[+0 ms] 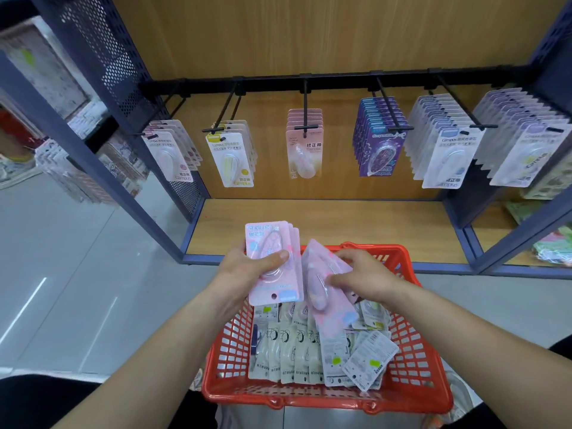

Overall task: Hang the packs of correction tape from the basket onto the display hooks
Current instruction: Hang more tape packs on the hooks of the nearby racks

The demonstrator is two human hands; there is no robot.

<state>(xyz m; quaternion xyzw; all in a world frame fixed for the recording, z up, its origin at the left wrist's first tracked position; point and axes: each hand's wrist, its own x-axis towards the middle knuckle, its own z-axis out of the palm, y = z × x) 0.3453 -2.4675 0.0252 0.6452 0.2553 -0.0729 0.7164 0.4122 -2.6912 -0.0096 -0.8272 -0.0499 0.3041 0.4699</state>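
Pink packs gathered over the basket, none of this handful hung yet.

My left hand [247, 267] grips a fanned stack of pink blister-carded correction tape packs [266, 239], thumb across the front. My right hand [368, 274] pinches one more tilted pink pack [322, 294] just beside it, above the far edge of the red plastic mesh basket [328, 400]. Many grey-backed packs [297, 351] lie across its floor. The black wire display hooks [305, 100] beyond already carry rows; I judge most of the basket is left to hang.
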